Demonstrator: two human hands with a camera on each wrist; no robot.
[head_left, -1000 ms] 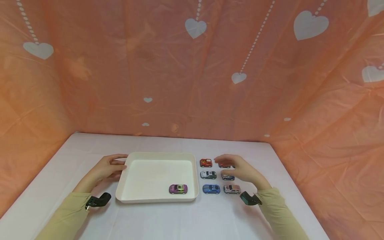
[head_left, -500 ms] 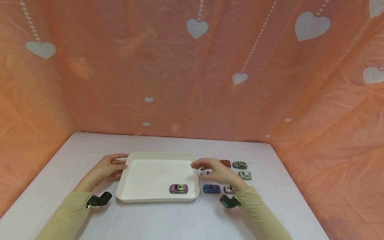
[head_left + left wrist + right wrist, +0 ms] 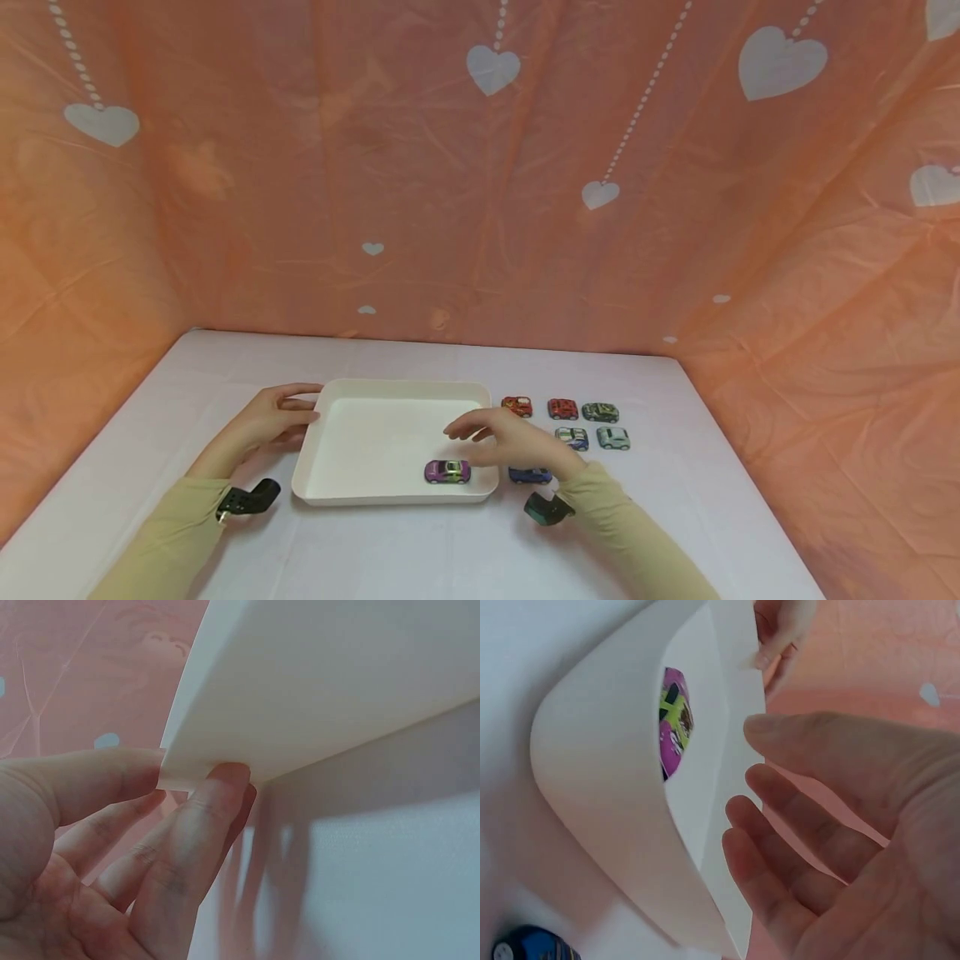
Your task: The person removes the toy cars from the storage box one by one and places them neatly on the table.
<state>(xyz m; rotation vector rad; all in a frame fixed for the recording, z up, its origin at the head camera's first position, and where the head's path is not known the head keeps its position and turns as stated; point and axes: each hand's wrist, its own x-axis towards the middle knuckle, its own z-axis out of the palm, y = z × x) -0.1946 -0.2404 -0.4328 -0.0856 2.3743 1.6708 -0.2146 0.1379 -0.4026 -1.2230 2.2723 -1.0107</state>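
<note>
A shallow cream tray [image 3: 367, 433] sits on the table, and a purple and lime toy car [image 3: 447, 472] rests in its near right part. At the tray's left side, my left hand [image 3: 266, 419] pinches the edge, its thumb and fingers [image 3: 217, 802] meeting the wall in the left wrist view. My right hand [image 3: 510, 439] hovers above the tray's right side with fingers [image 3: 772, 885] loosely bent and nothing between them. It is close to the purple car and covers part of the right rim. My right hand and forearm hide some toy cars behind them.
Several toy cars stand right of the tray: a red-orange car [image 3: 517, 407], a red car [image 3: 563, 408], a camouflage car [image 3: 600, 412], a white and blue car [image 3: 572, 438], a pale green car [image 3: 613, 437] and a blue car [image 3: 530, 475]. Orange heart-print cloth [image 3: 450, 250] surrounds the table.
My right hand has travelled left and nearer, from above the toy cars to over the tray's right side. My left hand has stayed at the tray's left edge. The purple car has not moved.
</note>
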